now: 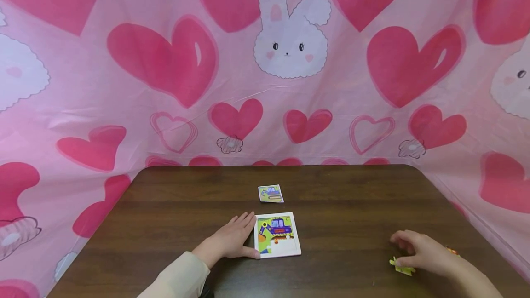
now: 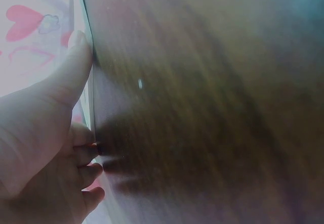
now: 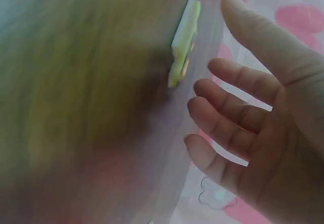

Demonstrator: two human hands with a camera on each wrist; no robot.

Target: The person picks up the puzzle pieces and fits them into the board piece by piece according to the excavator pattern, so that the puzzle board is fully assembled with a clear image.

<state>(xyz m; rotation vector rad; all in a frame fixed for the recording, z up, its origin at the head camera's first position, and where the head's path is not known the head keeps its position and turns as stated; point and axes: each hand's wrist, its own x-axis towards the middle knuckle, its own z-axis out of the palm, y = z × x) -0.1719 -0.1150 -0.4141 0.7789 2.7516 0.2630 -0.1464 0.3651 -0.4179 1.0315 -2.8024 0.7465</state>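
Note:
A white-framed jigsaw puzzle board with a purple excavator picture lies on the table; its lower right part shows bare white. My left hand rests along the board's left side, fingers extended, thumb at the near left corner. From low down in the left wrist view, the thumb lies against the board's thin edge. Over at the right, my right hand hovers above a yellow-green puzzle piece. In the right wrist view that piece lies apart from the loosely bent fingers, and nothing is in the hand.
A small picture card of the excavator lies behind the board on the brown wooden table. An orange piece shows partly behind the right wrist. A pink cloth with hearts and rabbits hangs around the table's far edge and sides.

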